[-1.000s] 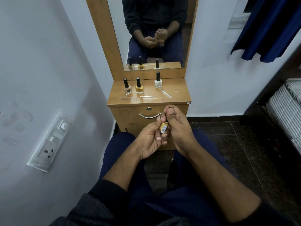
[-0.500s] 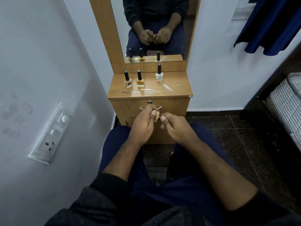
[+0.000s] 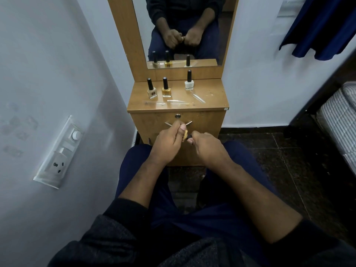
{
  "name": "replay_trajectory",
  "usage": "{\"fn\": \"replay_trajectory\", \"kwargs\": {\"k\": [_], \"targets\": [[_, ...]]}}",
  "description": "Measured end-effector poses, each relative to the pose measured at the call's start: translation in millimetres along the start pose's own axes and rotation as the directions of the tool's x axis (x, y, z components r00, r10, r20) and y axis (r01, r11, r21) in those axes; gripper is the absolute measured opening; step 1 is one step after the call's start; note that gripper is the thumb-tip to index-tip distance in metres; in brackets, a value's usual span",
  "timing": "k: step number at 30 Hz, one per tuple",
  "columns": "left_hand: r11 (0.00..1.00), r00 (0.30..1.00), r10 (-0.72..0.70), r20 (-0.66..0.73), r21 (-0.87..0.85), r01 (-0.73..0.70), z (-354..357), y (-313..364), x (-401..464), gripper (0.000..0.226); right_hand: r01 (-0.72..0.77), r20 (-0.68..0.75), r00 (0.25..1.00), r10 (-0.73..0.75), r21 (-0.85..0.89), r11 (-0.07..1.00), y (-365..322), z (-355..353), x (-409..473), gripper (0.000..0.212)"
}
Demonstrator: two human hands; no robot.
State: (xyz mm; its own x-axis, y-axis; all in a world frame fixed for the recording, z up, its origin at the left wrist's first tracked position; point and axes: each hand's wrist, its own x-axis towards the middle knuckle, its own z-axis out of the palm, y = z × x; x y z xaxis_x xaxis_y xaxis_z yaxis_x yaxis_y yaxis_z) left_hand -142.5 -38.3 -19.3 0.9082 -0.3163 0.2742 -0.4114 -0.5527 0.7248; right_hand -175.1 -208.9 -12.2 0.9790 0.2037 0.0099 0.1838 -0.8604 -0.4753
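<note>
Hands shifted: against the picture a second back, both now sit farther out, close to the drawer front, and the right hand [image 3: 207, 146] has drawn off the bottle's top toward the right.

Item in hand: small amber bottle [image 3: 185, 136], tilted, held above the knees just near of the drawer handle [image 3: 189, 123].
Left hand [image 3: 168, 144]: grip clamped round the bottle body, thumb raised.
Right hand: grip curled tight, pinching what looks like the dark cap [image 3: 190, 136]. The mirror [image 3: 185, 29] shows both fists closed.

Progress, as judged: opening is under way and the cap is not yet off. No brush is out, and the one thumbnail that shows looks unpainted. Unscrewing and painting remain.

Stock on the wooden surface [image 3: 212, 97], far side: pale bottle [image 3: 152, 92] at left, gold bottle [image 3: 166, 91] just beside it, white bottle [image 3: 189, 85] apart to the right. All three stand upright and capped. Clear strips [image 3: 176, 101] lie nearer the front edge.

Writing: none legible. The pale bottle bears a round dark-red mark and the white bottle has faint print. A small sticker [image 3: 225, 108] sits at the surface's near right corner. The held bottle's label is turned from view.
</note>
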Motion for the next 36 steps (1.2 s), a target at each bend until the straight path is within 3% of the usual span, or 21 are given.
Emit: {"fn": "replay_trajectory", "kwargs": {"k": [4, 7, 12, 14, 16, 20, 22, 23, 25, 27, 30, 33, 36], "targets": [[0.952, 0.957, -0.258, 0.13, -0.135, 0.275, 1.1, -2.5, 2.5, 0.039, 0.069, -0.045, 0.996, -0.079, -0.196, 0.978, -2.0, -0.1, 1.1, 0.023], [0.756, 0.815, -0.476, 0.329, -0.319, 0.571, -0.2, -5.1, -0.3, 0.036, 0.168, -0.049, 0.98, -0.193, -0.315, 0.934, -1.3, 7.2, 2.9, 0.023], [0.599, 0.767, -0.552, 0.327, -0.484, 0.638, -6.8, -1.8, 0.3, 0.034, 0.207, -0.164, 0.936, -0.311, -0.458, 0.864, -6.5, 11.1, 5.0, 0.028], [0.587, 0.771, -0.562, 0.298, -0.514, 0.626, -7.0, -2.3, 0.6, 0.033, 0.203, -0.192, 0.928, -0.318, -0.455, 0.867, -7.2, 15.4, 3.7, 0.028], [0.637, 0.827, -0.502, 0.253, -0.539, 0.551, -5.3, -1.4, -1.2, 0.036, 0.171, -0.208, 0.941, -0.268, -0.393, 0.904, -6.6, 16.1, 3.6, 0.028], [0.769, 0.933, -0.315, 0.173, -0.531, 0.358, -3.0, 2.5, -3.3, 0.037, 0.067, -0.239, 0.966, -0.096, -0.129, 0.989, 2.9, 11.1, 4.2, 0.022], [0.836, 0.968, -0.215, 0.128, -0.489, 0.25, -1.9, 0.9, -3.6, 0.036, 0.031, -0.217, 0.976, -0.008, 0.102, 0.994, 5.4, 12.2, 1.9, 0.023], [0.876, 0.981, -0.164, 0.103, -0.442, 0.192, -1.1, -0.9, -3.8, 0.036, -0.01, -0.175, 0.983, 0.061, 0.279, 0.96, 5.0, 11.9, 1.5, 0.029], [0.927, 0.993, -0.086, 0.081, -0.357, 0.11, -0.5, -1.7, -4.4, 0.034, -0.145, -0.015, 0.981, 0.194, 0.605, 0.783, 4.6, 9.4, 2.2, 0.048], [0.952, 0.996, -0.035, 0.078, -0.302, 0.057, 0.2, -1.9, -4.4, 0.033, -0.282, 0.195, 0.958, 0.209, 0.755, 0.592, 8.2, 6.9, 1.3, 0.056], [0.97, 0.997, 0.006, 0.072, -0.244, 0.011, 1.1, -2.6, -3.8, 0.028, -0.287, 0.268, 0.956, 0.119, 0.773, 0.565, 13.7, 7.7, -0.3, 0.05], [0.976, 0.996, -0.073, 0.058, -0.2, 0.083, 1.3, -7.2, -1.6, 0.031, -0.169, 0.131, 0.985, 0.11, 0.65, 0.741, 12.1, 10.5, 0.0, 0.04], [0.943, 0.974, -0.213, 0.082, -0.244, 0.227, 3.0, -6.5, -1.1, 0.045, -0.06, 0.042, 0.998, 0.048, 0.371, 0.927, 10.2, 10.3, 3.7, 0.034]]}}
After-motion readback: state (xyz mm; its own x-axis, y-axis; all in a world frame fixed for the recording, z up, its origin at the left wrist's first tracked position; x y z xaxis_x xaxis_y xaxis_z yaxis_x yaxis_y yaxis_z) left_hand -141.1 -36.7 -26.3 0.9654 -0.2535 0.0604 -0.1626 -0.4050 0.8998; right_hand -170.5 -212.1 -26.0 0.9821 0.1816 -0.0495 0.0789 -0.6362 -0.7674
